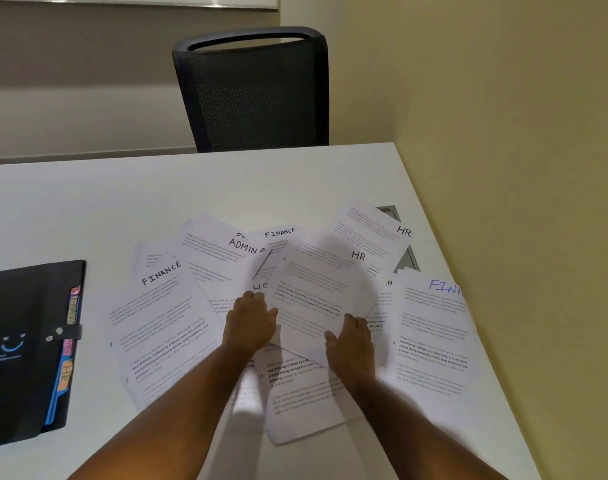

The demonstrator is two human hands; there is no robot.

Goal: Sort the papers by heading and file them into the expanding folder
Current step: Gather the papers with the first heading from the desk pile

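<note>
Papers [295,306] lie fanned and overlapping mid-table, HR sheet [313,289] on top, left hand [250,323] and right hand [351,341] flat and open on its edges, gripping nothing. Sliding it could drag neighbours along and mix headings. Expanding folder [25,341] sits strapped shut at far left.

You can read handwritten headings on the spread sheets: "FINANCE" on the left sheet [164,327], "ADMIN" on the sheet behind it [223,258], "FINANCE" again on a sheet at the back [279,233], and "HR" on the middle sheet [316,285] and the far right sheet [372,233]. Blue "FIN…" heads the right sheet [434,337]. On the black folder [22,341], an orange tab [66,374] reads "HR"; the body print is too small to read.
</note>
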